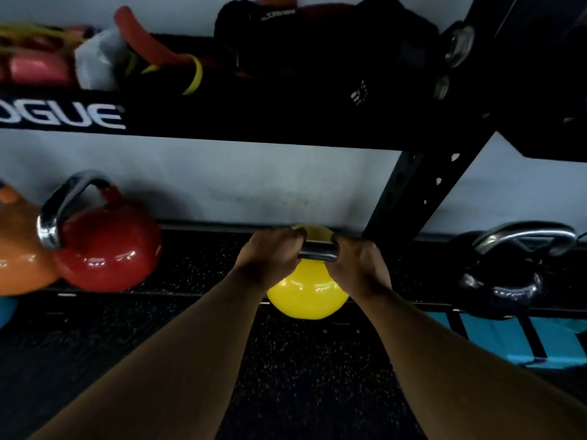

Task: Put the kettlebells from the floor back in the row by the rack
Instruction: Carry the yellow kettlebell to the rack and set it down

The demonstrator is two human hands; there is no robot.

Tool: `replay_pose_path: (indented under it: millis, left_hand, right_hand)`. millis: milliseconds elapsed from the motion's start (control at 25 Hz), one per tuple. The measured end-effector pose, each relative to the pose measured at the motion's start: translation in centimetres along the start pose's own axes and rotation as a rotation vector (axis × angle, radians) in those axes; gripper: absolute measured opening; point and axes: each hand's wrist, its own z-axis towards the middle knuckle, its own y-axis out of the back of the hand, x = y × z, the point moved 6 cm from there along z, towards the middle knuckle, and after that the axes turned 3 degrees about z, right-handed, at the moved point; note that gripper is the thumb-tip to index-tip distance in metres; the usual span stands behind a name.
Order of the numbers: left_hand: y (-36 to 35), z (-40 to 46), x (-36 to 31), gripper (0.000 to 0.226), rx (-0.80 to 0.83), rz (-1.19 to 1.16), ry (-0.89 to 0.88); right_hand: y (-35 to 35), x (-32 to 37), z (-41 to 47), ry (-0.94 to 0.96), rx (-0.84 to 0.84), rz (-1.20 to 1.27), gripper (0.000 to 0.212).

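Head view is dim and blurred, so the heap on the rack (286,122) shelf stays hard to make out. An orange bell (16,249) is cut off at the left edge. Both wrists hide much of the yellow bell (306,293), and whether it rests on the floor (190,312) cannot be told. Left hand (270,252) and right hand (357,262) are clamped side by side on its steel handle (319,252), arms stretched forward. It sits between the red bell (108,246) and black bell (505,274), beside the rack's upright.
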Motion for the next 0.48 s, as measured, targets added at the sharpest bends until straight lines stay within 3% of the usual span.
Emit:
replay_pose_path:
  millis: [240, 480]
  left_hand:
    - [-0.6, 3.5, 0.5, 0.009, -0.076, -0.155, 0.120]
    - [-2.2, 6.1, 2.2, 0.016, -0.147, -0.305, 0.217]
  right_hand:
    - [0.0, -1.1, 3.8, -0.043, 0.000, 0.048, 0.027]
    - [-0.6, -1.5, 7.1, -0.037, 0.051, 0.038, 0.033]
